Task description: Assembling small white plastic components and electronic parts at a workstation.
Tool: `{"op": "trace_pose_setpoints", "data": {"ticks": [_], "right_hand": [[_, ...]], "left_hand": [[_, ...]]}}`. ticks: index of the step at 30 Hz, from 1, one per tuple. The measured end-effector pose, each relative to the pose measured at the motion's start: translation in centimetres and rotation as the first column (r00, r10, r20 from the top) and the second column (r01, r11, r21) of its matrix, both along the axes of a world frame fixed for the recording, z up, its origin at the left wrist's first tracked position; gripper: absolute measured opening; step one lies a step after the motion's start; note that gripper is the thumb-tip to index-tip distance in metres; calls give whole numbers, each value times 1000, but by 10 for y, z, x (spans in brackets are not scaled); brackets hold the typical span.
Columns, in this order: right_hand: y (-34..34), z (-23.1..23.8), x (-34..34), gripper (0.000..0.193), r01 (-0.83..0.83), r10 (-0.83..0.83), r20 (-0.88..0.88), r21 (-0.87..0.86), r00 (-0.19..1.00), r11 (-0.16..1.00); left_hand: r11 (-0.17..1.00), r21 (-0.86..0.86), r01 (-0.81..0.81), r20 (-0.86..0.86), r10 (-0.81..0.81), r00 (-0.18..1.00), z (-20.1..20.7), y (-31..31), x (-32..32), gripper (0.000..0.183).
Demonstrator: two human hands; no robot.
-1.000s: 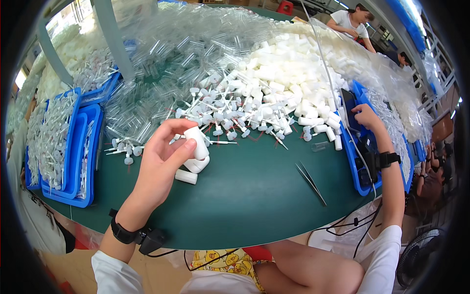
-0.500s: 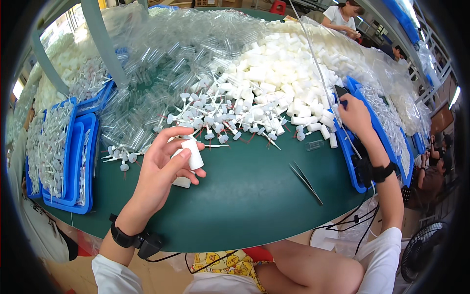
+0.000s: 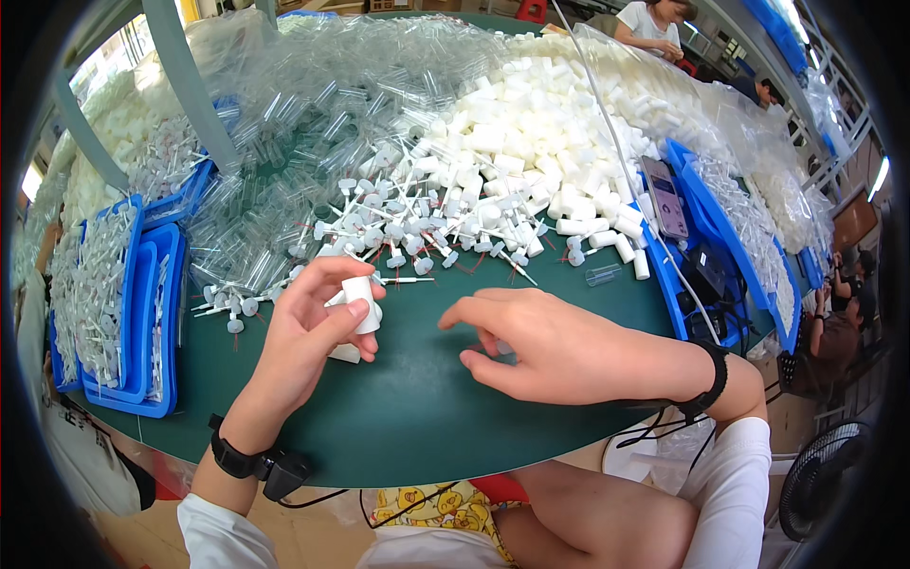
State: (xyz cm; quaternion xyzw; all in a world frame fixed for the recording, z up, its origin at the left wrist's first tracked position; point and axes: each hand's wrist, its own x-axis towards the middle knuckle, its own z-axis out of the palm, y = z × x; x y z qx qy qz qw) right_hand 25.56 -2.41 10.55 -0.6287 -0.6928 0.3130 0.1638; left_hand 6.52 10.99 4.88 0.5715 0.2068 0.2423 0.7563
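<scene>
My left hand [image 3: 318, 322] grips a white plastic cylinder [image 3: 362, 302] upright between thumb and fingers. More white pieces show behind it and under the hand, partly hidden. My right hand [image 3: 531, 346] hovers palm down over the green tabletop [image 3: 408, 417], thumb and fingers apart. A small pale patch shows below its fingers, too unclear to name. Beyond both hands lies a heap of thin white stems with grey round heads [image 3: 408, 228]. White cylinders [image 3: 531, 123] are piled behind them, and clear plastic tubes [image 3: 313, 123] to the left. The tweezers are hidden behind my right hand and forearm.
Blue trays [image 3: 169, 332] full of small white parts are stacked at the left. On the right, a phone [image 3: 665, 199] rests by a blue tray [image 3: 678, 308] with a cable across it. One clear tube [image 3: 603, 275] lies apart. A person [image 3: 649, 28] sits at the far right.
My right hand has left the phone and swung left and nearer, over the middle of the table. My left hand keeps hold of the white cylinder, shifted slightly.
</scene>
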Motion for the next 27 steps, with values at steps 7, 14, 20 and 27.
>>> {"op": "trace_pose_setpoints", "data": {"ticks": [7, 14, 20, 27], "right_hand": [[10, -16, 4, 22, 8, 0, -199, 37, 980, 999], [26, -1, -10, 24, 27, 47, -363, 198, 930, 980], [38, 6, -17, 19, 131, -76, -479, 83, 874, 988], [45, -3, -18, 28, 37, -93, -868, -86, 487, 996]], "left_hand": [[999, -13, 33, -22, -34, 999, 2, -4, 5, 33], [996, 79, 39, 34, -42, 999, -7, 0, 1, 38], [996, 62, 66, 70, -70, 995, -10, 1, -1, 37], [992, -95, 80, 111, -69, 991, -5, -5, 1, 36]]}}
